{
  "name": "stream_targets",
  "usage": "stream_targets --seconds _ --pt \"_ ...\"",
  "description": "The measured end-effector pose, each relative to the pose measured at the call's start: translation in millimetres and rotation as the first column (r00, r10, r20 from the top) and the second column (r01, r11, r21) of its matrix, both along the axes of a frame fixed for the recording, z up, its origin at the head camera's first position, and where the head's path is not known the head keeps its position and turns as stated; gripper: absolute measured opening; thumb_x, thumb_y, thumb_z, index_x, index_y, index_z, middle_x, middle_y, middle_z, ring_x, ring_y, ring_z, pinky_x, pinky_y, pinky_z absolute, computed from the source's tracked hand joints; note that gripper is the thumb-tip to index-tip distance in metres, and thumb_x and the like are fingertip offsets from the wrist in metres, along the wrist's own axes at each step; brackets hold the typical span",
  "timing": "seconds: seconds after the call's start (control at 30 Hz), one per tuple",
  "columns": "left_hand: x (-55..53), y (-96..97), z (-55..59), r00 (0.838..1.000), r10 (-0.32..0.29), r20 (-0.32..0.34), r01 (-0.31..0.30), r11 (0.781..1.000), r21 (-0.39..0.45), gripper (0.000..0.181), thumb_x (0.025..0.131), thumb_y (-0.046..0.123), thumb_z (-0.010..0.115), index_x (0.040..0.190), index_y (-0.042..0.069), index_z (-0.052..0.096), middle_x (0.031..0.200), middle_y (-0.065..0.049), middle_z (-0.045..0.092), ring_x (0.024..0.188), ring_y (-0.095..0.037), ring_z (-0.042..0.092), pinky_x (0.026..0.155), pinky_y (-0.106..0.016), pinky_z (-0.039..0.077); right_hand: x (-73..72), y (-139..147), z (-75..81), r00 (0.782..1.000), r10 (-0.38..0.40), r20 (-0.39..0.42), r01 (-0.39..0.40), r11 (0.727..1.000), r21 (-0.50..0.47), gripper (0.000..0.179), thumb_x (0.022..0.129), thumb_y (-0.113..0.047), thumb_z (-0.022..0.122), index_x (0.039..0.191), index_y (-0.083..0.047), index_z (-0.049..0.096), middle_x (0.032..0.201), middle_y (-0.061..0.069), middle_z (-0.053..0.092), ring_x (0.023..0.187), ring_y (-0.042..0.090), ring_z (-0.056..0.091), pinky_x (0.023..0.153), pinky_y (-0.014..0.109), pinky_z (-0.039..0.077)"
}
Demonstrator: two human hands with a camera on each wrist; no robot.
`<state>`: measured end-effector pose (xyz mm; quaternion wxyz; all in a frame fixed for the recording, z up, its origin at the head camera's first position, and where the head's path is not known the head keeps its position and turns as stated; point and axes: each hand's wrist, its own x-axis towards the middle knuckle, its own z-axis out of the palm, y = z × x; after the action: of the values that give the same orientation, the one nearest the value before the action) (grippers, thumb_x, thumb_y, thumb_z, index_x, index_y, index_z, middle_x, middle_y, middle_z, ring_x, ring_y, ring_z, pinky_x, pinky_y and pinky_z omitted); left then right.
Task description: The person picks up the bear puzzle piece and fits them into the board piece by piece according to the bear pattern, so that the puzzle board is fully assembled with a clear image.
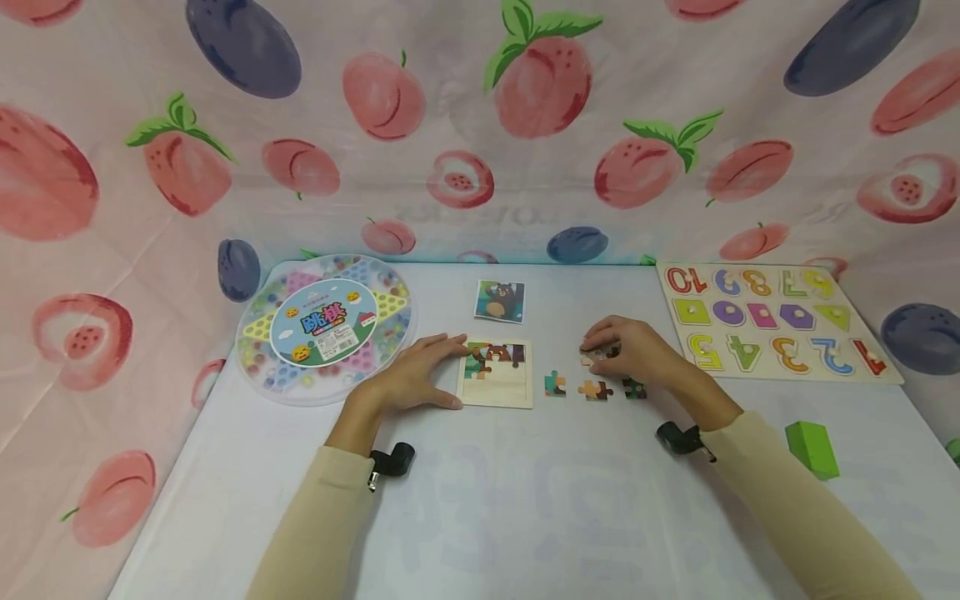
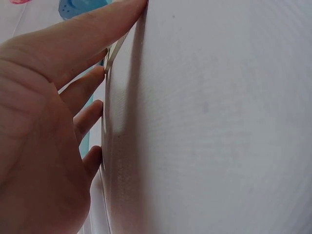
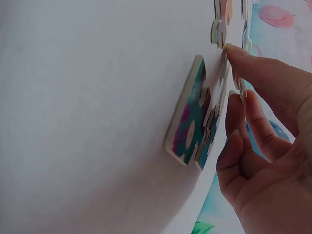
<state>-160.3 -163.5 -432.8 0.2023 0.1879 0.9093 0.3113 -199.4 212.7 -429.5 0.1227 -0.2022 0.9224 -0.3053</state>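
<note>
A square wooden puzzle tray [image 1: 506, 390] lies mid-table, with bear-picture pieces fitted along its upper part. My left hand [image 1: 408, 375] rests at its left side, fingers extended, thumb by the lower corner and forefinger by the upper one. In the left wrist view, the left hand's thumb [image 2: 87, 34] is stretched out. My right hand [image 1: 637, 354] is right of the tray, its fingertips pinching a puzzle piece [image 1: 600, 354] that they partly hide. Loose pieces lie nearby: a green-and-brown one [image 1: 555, 384], an orange-brown one [image 1: 596, 390] and a dark green one [image 1: 634, 388].
A bear picture card [image 1: 499, 301] lies behind the tray. At left sits a round Chinese checkers box [image 1: 326, 321]. A wooden number-and-shape board [image 1: 780, 321] lies back right, with a green block [image 1: 812, 450] in front. A fruit-patterned curtain [image 1: 457, 108] closes off the back.
</note>
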Motion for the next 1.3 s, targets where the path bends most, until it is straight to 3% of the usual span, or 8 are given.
stream_targets --seconds 0.17,0.27,0.73,1.3 --pt "0.2 0.0 1.0 1.0 -0.003 -0.003 0.003 1.0 -0.004 0.079 0.08 0.035 0.087 0.15 0.026 0.051 0.17 0.01 0.028 0.162 -0.027 0.015 0.128 -0.062 0.017 -0.1 2 1.2 1.0 0.017 0.023 -0.016 0.998 -0.062 0.032 0.085 -0.008 0.081 0.116 -0.005 0.077 0.124 0.013 0.063 0.103 0.025 0.063 0.081 0.017 0.055" --pt "0.6 0.3 1.3 1.0 -0.002 0.002 0.002 1.0 -0.005 0.079 0.08 0.035 0.087 0.15 0.027 0.051 0.17 0.011 0.028 0.162 -0.026 0.014 0.128 -0.062 0.017 -0.4 3 1.6 0.999 0.014 0.041 -0.01 0.996 -0.089 0.034 0.085 -0.009 0.082 0.119 -0.005 0.076 0.123 0.012 0.064 0.099 0.021 0.064 0.078 0.011 0.052" --pt "0.0 -0.1 -0.1 1.0 -0.007 0.001 0.007 1.0 -0.002 0.079 0.08 0.035 0.087 0.15 0.026 0.051 0.17 0.01 0.028 0.162 -0.026 0.014 0.128 -0.062 0.016 -2.3 -9 11.3 0.999 0.029 0.03 -0.024 0.988 -0.151 0.035 0.087 -0.013 0.081 0.12 -0.008 0.075 0.127 0.012 0.072 0.105 0.025 0.071 0.079 0.009 0.053" --pt "-0.1 0.6 1.3 1.0 0.002 0.006 -0.002 1.0 -0.008 0.079 0.08 0.034 0.087 0.15 0.026 0.051 0.17 0.01 0.028 0.162 -0.026 0.014 0.129 -0.062 0.016 0.7 -64 10.6 0.99 0.135 0.044 -0.122 0.965 -0.23 0.038 0.085 -0.017 0.082 0.121 -0.005 0.075 0.13 0.014 0.07 0.093 0.021 0.076 0.074 0.02 0.059"
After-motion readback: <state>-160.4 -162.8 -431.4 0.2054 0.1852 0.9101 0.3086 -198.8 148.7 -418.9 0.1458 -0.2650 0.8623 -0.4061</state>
